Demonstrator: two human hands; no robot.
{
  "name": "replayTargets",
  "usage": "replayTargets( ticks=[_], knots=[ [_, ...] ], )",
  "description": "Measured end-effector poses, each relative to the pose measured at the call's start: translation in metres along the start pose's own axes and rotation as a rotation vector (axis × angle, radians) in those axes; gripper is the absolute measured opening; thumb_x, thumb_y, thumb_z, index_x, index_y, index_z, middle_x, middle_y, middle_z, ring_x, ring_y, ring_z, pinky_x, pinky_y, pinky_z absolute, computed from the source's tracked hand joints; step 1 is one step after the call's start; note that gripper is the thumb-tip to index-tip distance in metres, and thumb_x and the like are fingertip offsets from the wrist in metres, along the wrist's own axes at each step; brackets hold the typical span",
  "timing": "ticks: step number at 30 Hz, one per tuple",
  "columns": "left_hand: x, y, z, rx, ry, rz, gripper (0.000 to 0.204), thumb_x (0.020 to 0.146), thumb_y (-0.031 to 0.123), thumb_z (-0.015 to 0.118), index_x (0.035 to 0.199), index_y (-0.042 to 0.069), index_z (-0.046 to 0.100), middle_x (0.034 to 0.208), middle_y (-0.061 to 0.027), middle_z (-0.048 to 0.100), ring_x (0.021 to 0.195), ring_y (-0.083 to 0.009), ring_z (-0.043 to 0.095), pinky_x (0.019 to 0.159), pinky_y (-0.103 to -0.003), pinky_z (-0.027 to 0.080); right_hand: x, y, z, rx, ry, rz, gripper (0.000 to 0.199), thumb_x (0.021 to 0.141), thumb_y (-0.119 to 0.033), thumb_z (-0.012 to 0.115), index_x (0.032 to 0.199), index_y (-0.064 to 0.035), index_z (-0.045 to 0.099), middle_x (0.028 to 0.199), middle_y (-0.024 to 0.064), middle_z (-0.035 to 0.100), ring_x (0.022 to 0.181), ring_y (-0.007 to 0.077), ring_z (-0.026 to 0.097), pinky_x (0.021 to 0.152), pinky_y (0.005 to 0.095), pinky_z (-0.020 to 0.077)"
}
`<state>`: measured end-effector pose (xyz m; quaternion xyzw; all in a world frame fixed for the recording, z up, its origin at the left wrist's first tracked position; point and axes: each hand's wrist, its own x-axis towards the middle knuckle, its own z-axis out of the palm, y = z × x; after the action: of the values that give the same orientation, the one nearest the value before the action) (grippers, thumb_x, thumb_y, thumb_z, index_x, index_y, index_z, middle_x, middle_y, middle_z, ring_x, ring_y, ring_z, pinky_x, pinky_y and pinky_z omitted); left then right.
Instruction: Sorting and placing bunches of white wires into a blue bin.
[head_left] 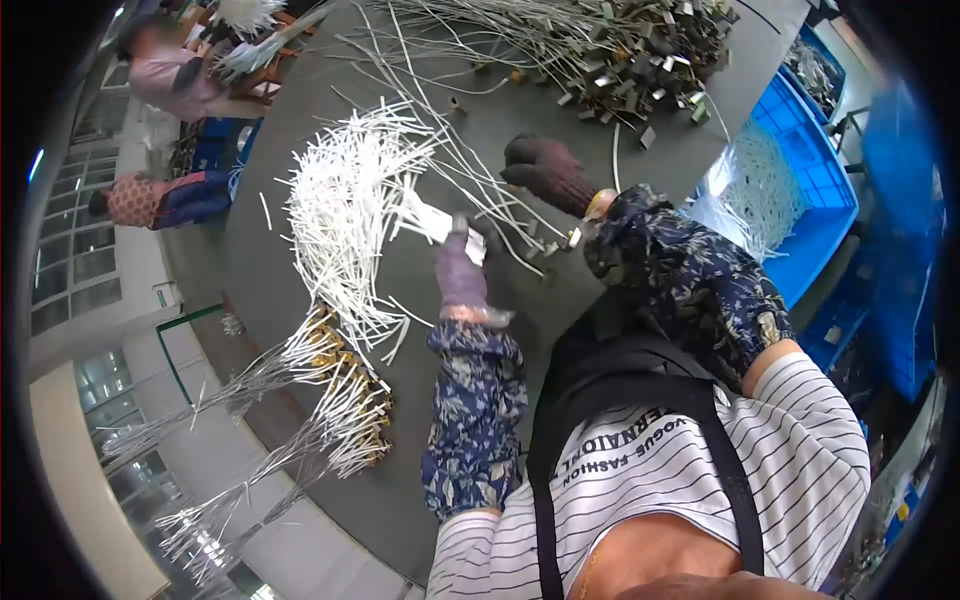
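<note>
My left hand [462, 272], in a purple glove, is closed on a few short white tubes [428, 218] beside the big loose heap of white tubes [345, 205]. Whitish pieces also show at its fingertips. My right hand [552, 174], in a dark maroon glove, is held over the grey table [400, 290] to the right of several thin grey cables [470, 165]. Its fingers are curled together, and whatever they may hold is hidden. Small metal connector ends [545, 245] of cables lie between my two hands.
A pile of cables with metal connectors [660, 60] covers the table's far side. Bundles of cables with brass-coloured ends [375, 420] overhang the left edge. At the right stands a blue bin [825, 215] with clear stranded material. Two people [175, 85] are at the far left.
</note>
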<state>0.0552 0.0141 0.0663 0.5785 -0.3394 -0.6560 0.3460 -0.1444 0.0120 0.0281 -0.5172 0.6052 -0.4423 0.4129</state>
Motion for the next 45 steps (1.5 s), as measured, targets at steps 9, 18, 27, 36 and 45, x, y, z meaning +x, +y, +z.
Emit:
replayTargets(
  ticks=[9, 18, 27, 36, 45],
  knots=[
    [-0.015, -0.012, 0.024, -0.06, -0.051, 0.02, 0.031, 0.09, 0.034, 0.062, 0.097, 0.004, 0.059, 0.075, -0.0046, 0.061, 0.064, -0.0138, 0.06, 0.056, -0.028, 0.051, -0.041, 0.018, 0.004, -0.148, 0.111, 0.036, 0.037, 0.076, -0.011, 0.064, 0.111, -0.0045, 0.059, 0.109, 0.018, 0.059, 0.093, 0.0346, 0.061, 0.078, 0.0419, 0.0494],
    [-0.014, -0.021, -0.027, -0.274, -0.093, 0.005, 0.025, 0.09, 0.029, 0.062, 0.092, 0.005, 0.056, 0.071, -0.0044, 0.056, 0.054, -0.014, 0.051, 0.048, -0.028, 0.044, 0.007, -0.003, 0.006, -0.34, -0.059, 0.112, 0.021, 0.078, -0.02, 0.063, 0.092, -0.0045, 0.068, 0.088, 0.0164, 0.065, 0.081, 0.0297, 0.064, 0.07, 0.0394, 0.0498],
    [0.01, -0.019, 0.063, -0.514, -0.147, -0.052, 0.037, 0.091, 0.036, 0.058, 0.115, 0.009, 0.049, 0.109, -0.0093, 0.062, 0.095, -0.026, 0.062, 0.078, -0.038, 0.054, -0.123, 0.02, -0.031, -0.516, -0.221, -0.53, 0.017, 0.076, -0.019, 0.063, 0.089, -0.0087, 0.066, 0.075, 0.0085, 0.061, 0.068, 0.0231, 0.059, 0.059, 0.0358, 0.0488],
    [0.034, 0.037, 0.06, -0.311, -0.006, 0.166, 0.028, 0.09, 0.03, 0.061, 0.097, 0.003, 0.063, 0.087, -0.0084, 0.067, 0.076, -0.0221, 0.065, 0.073, -0.038, 0.055, -0.43, 0.064, -0.109, -0.165, -0.041, 0.838, 0.023, 0.08, -0.021, 0.064, 0.071, -0.0006, 0.064, 0.066, 0.0133, 0.062, 0.058, 0.0233, 0.06, 0.057, 0.0355, 0.0463],
    [0.023, 0.101, 0.055, -0.345, -0.057, 0.355, 0.025, 0.092, 0.023, 0.059, 0.103, 0.001, 0.058, 0.097, -0.0143, 0.066, 0.083, -0.0255, 0.065, 0.072, -0.038, 0.058, -0.43, 0.084, -0.123, -0.039, 0.1, 0.815, 0.019, 0.075, -0.018, 0.068, 0.077, 0.0009, 0.066, 0.068, 0.0093, 0.062, 0.063, 0.0166, 0.058, 0.06, 0.0337, 0.045]
  ],
)
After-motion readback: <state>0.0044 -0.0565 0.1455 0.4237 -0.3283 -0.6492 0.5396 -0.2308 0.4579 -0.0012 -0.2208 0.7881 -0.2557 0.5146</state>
